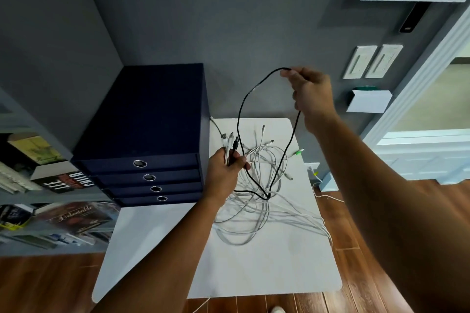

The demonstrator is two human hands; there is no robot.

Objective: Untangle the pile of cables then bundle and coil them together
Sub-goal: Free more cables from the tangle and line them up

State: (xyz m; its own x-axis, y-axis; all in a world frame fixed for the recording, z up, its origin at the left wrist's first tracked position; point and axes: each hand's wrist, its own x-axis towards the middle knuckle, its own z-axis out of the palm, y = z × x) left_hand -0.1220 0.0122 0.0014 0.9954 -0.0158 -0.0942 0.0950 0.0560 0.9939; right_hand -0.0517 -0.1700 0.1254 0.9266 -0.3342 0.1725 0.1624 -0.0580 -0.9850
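A tangle of white cables (256, 201) lies on the white table (267, 269). A black cable (241, 109) rises from the pile in a tall loop. My right hand (311, 94) is raised above the table and pinches the top of that black loop. My left hand (223, 173) is low beside the pile and grips a bunch of plug ends (230, 143), several white and one black, which stick up from its fist. More white plug ends (263, 134) fan out at the far side of the pile.
A dark blue drawer box (142, 140) stands on the table's left part, close to my left hand. A bookshelf (38, 185) is at the left. The grey wall holds switch plates (371, 61). A white cord (328, 197) trails over the wooden floor at the right.
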